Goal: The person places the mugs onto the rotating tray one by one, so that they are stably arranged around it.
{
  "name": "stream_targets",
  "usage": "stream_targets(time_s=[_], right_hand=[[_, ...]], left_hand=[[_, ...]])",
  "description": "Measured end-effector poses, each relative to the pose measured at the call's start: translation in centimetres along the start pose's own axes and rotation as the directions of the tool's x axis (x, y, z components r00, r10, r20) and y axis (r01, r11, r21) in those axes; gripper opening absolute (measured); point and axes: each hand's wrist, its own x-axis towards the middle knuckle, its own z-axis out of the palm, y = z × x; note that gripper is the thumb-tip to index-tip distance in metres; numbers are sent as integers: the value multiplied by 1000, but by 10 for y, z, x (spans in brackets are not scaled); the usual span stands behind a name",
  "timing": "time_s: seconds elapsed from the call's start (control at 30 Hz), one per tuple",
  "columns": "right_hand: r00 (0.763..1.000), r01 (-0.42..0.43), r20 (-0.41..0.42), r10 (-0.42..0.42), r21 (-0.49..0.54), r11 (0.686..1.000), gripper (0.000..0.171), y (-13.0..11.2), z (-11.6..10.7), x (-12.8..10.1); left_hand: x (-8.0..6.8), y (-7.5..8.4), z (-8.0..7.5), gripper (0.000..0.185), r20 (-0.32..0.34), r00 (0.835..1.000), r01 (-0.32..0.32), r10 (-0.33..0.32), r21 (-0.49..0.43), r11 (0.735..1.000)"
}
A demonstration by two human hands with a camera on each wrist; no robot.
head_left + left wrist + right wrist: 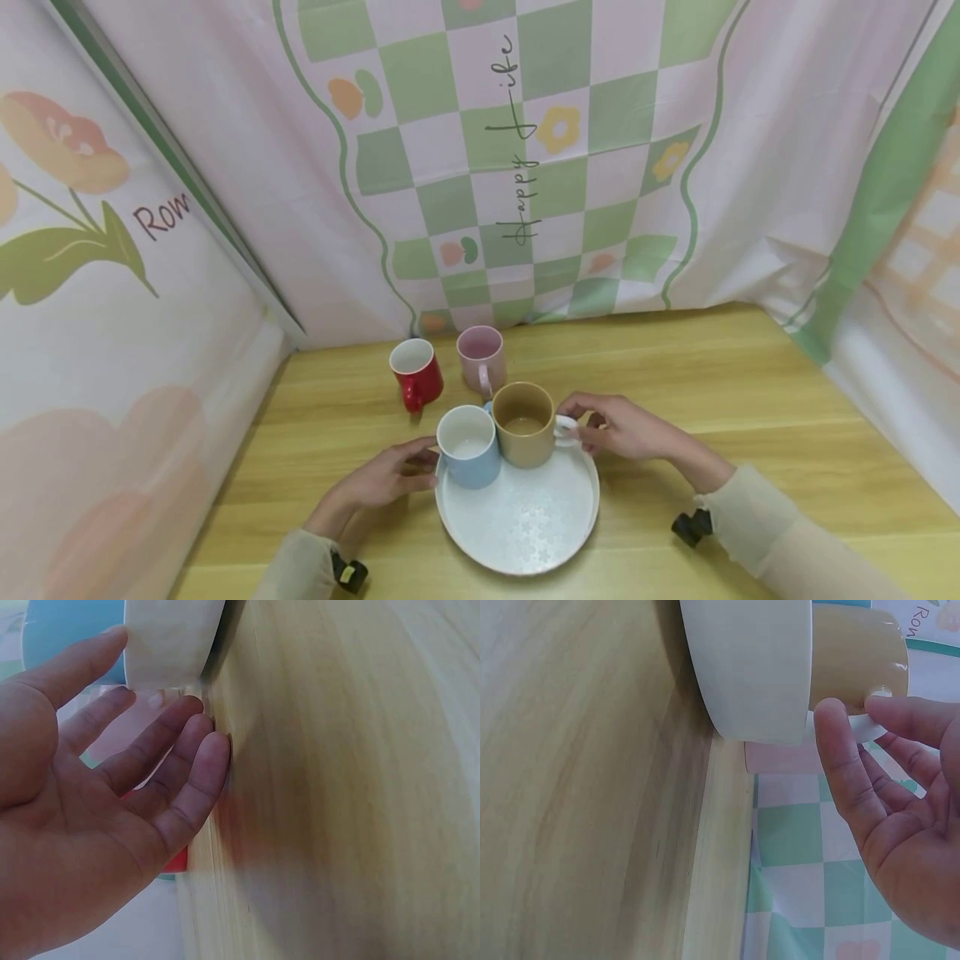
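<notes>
A white round tray [525, 533] lies on the wooden table [750, 417] with a blue mug [468, 450] and a tan mug [523, 429] standing side by side at its far edge. My right hand [588, 427] pinches the tan mug's white handle [866, 727] between thumb and fingers. Beside the tray's left rim [172, 645] and the blue mug is my left hand [416, 467]; its fingers [187, 761] are straight, rest on the table and hold nothing.
A red mug [416, 375] and a pink mug [482, 357] stand on the table just behind the tray. Patterned cloth walls close in the table at the back and on both sides.
</notes>
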Motion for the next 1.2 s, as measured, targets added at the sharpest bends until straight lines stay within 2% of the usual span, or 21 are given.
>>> stream_targets(time_s=[0.2, 0.57, 0.77, 1.03, 1.2], right_hand=[[1000, -2, 5, 2, 8, 1000, 23, 1, -1, 1], [998, -57, 14, 56, 48, 997, 27, 9, -2, 0], [998, -60, 5, 59, 20, 998, 29, 13, -5, -4], [998, -53, 21, 53, 7, 999, 41, 19, -8, -11], [996, -79, 55, 76, 51, 996, 45, 20, -5, -14]], left_hand=[[0, -1, 0, 57, -2, 1000, 7, -7, -6, 1000], [2, -2, 1, 56, -1, 1000, 21, -21, -33, 999], [1, -1, 1, 56, -6, 1000, 22, -23, -28, 999], [2, -4, -2, 53, -65, 997, -31, 30, -7, 1000], [2, -5, -4, 47, -128, 992, -5, 1, -29, 1000]])
